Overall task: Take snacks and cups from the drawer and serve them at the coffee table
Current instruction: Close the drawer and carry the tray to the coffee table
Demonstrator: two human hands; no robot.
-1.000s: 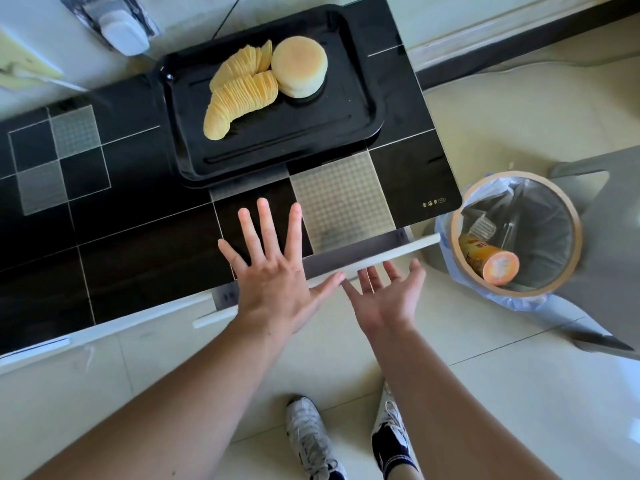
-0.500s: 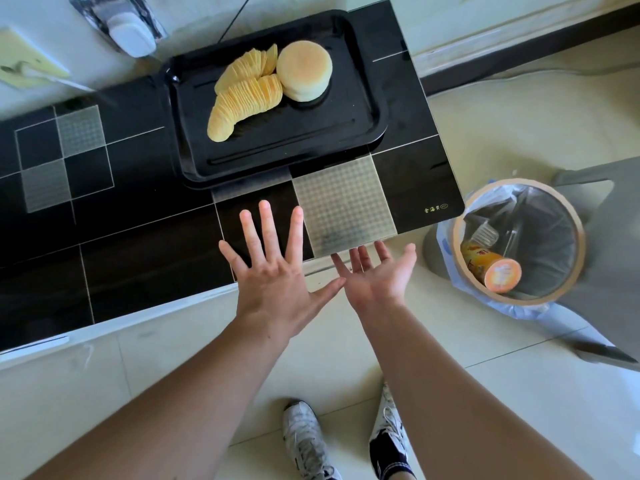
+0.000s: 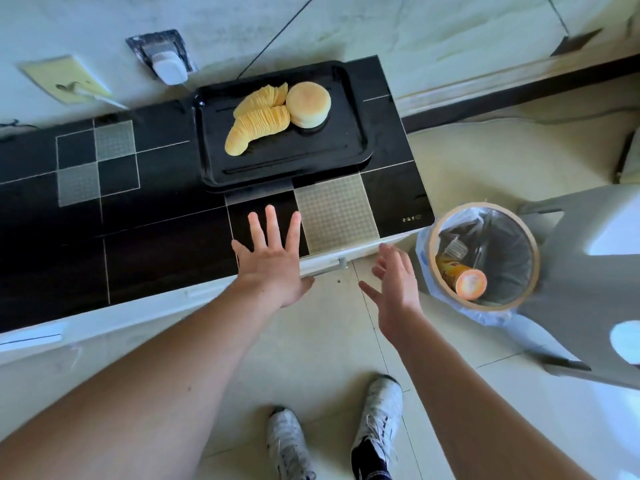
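Reaching out with fingers spread and straight, palm down, left hand (image 3: pixel 275 265) hovering over the front edge of the black counter (image 3: pixel 145 237), holding nothing. Just beside it at three o'clock, right hand (image 3: pixel 394 285) hanging over the floor (image 3: pixel 450 161) with fingers relaxed and loosely apart, thumb pointing toward the left hand, gripping nothing, clear of the counter. Between the two hands, lying closed under the counter edge, white drawer front (image 3: pixel 341 254) with its pale bar handle (image 3: pixel 322 266) partly under the left thumb; contact there impossible to tell. Further out at twelve o'clock from the left hand, sitting on the counter, black tray (image 3: pixel 277 164) carrying the snacks: curved rows of stacked yellow chips (image 3: pixel 256 128) and, touching them at their two o'clock, a round pale bun (image 3: pixel 308 104). At three o'clock from the right hand, standing on the floor, lined waste bin (image 3: pixel 485 258) holding an orange-capped chip tube (image 3: pixel 462 277). Near the bottom edge at six o'clock, standing on the tiles, two white shoes (image 3: pixel 377 417). At eleven o'clock beyond the counter, showing on the wall, a white plug (image 3: pixel 169 67).
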